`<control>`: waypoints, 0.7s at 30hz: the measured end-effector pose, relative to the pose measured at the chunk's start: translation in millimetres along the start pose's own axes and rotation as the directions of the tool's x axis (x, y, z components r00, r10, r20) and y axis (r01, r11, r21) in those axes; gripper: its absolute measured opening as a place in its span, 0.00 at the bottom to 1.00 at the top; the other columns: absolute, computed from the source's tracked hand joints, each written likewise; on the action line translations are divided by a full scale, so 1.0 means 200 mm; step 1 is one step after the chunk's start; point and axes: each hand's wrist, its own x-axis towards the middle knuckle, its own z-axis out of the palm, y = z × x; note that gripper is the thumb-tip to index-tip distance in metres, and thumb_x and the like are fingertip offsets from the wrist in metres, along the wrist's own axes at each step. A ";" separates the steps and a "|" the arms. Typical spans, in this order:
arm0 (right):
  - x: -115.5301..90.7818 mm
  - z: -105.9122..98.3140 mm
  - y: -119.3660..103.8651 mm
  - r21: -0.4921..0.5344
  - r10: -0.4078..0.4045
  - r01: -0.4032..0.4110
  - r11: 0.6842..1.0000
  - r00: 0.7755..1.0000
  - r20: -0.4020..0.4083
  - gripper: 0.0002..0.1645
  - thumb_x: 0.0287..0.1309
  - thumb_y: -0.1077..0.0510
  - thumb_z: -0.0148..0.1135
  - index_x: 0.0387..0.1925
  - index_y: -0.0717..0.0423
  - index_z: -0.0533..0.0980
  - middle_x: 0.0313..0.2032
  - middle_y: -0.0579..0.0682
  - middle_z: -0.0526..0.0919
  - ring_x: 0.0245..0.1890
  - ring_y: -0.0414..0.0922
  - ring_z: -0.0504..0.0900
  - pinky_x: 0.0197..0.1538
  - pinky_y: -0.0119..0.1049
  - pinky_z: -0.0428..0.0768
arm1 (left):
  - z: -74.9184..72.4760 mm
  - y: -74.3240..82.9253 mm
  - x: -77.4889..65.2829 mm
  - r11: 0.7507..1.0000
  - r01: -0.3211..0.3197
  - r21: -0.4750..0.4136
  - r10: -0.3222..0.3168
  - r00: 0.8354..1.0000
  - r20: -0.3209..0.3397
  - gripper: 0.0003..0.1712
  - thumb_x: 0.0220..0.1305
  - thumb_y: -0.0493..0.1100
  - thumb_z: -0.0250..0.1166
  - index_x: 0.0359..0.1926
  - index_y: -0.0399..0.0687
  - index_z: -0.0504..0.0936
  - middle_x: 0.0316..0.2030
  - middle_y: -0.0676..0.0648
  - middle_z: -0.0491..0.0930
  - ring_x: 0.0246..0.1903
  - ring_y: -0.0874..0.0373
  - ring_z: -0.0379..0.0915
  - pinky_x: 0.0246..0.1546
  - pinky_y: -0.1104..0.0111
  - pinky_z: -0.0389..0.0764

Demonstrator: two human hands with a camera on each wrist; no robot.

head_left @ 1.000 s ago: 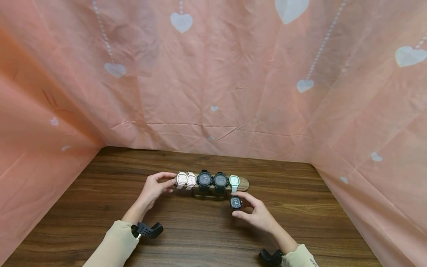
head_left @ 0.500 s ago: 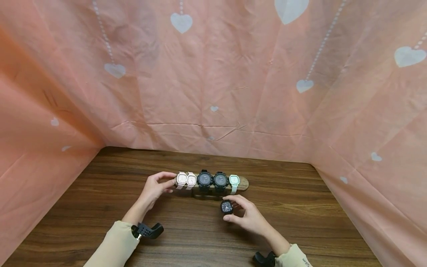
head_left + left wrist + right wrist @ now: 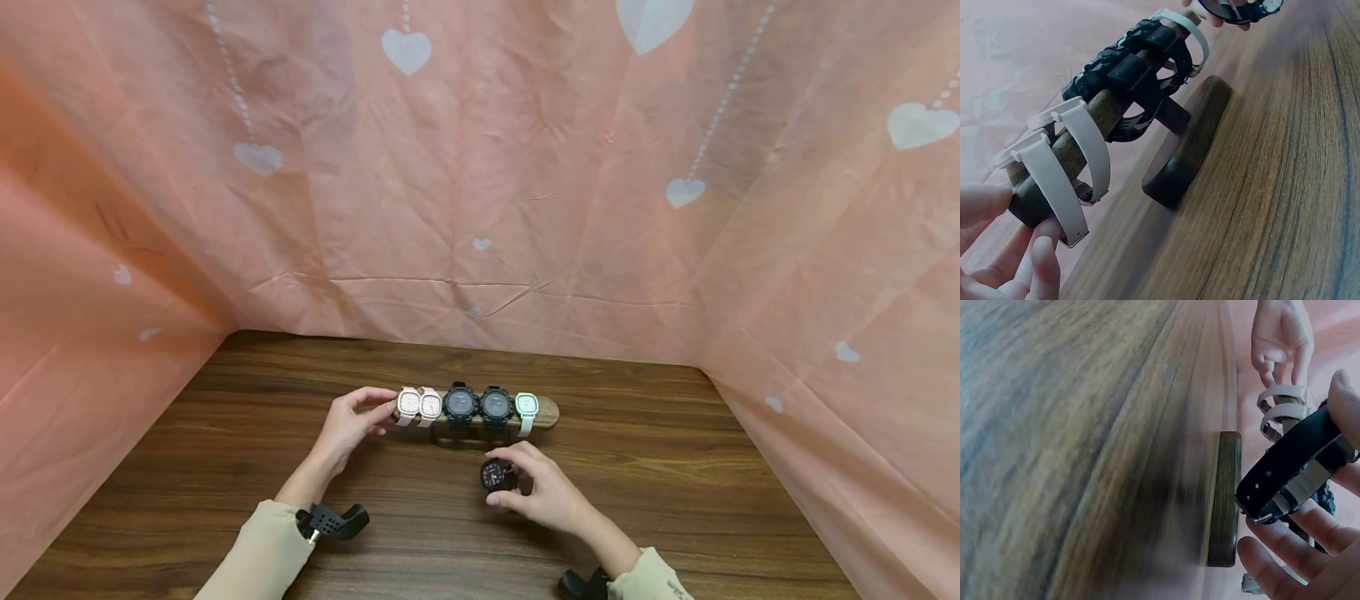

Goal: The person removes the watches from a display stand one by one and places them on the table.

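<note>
A wooden watch stand (image 3: 551, 413) carries several watches along its bar. From the left sit two pale pink watches (image 3: 408, 403), two chunky black watches (image 3: 461, 404) and one mint-green watch (image 3: 527, 406). My left hand (image 3: 347, 427) pinches the bar's left end; the left wrist view shows thumb and fingers around the wood (image 3: 1032, 203). In front of the stand, my right hand (image 3: 545, 492) holds a black square watch (image 3: 494, 476), its face toward the left. Its buckled black strap (image 3: 1291, 459) forms a loop in the right wrist view, apart from the stand.
The stand's base bar (image 3: 1188, 150) rests on a dark wood-grain table (image 3: 420, 550). Pink cloth (image 3: 480, 167) with white hearts hangs at the back and both sides. A dark camera mount (image 3: 337, 522) is strapped on the left wrist.
My right hand has carried the black square watch left and a little nearer, away from below the mint watch, and its face has turned leftward. The left hand stays on the bar's end.
</note>
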 end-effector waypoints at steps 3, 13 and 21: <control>0.00 0.00 -0.03 -0.040 0.025 -0.024 0.999 0.999 0.040 0.30 0.46 0.43 0.69 0.52 0.46 0.74 0.42 0.39 0.73 0.30 0.44 0.74 0.30 0.30 0.75 | 0.00 0.00 0.00 1.000 -0.006 -0.009 0.006 1.000 0.001 0.18 0.54 0.41 0.70 0.45 0.37 0.81 0.40 0.44 0.79 0.30 0.54 0.78 0.28 0.65 0.81; 0.00 0.02 -0.04 -0.201 0.110 -0.080 0.976 0.983 0.146 0.33 0.44 0.37 0.68 0.52 0.46 0.75 0.41 0.38 0.71 0.33 0.41 0.74 0.33 0.32 0.73 | 0.00 -0.01 0.01 0.999 0.005 -0.044 -0.004 1.000 0.016 0.19 0.56 0.38 0.68 0.48 0.34 0.79 0.41 0.42 0.79 0.32 0.53 0.78 0.30 0.62 0.81; 0.01 0.03 -0.03 -0.270 0.193 -0.136 0.953 0.961 0.197 0.33 0.44 0.36 0.68 0.52 0.41 0.75 0.41 0.39 0.71 0.39 0.39 0.73 0.38 0.37 0.75 | 0.01 -0.02 0.00 0.998 -0.010 -0.059 0.011 1.000 0.006 0.19 0.55 0.38 0.68 0.46 0.33 0.79 0.40 0.41 0.79 0.30 0.55 0.78 0.30 0.63 0.81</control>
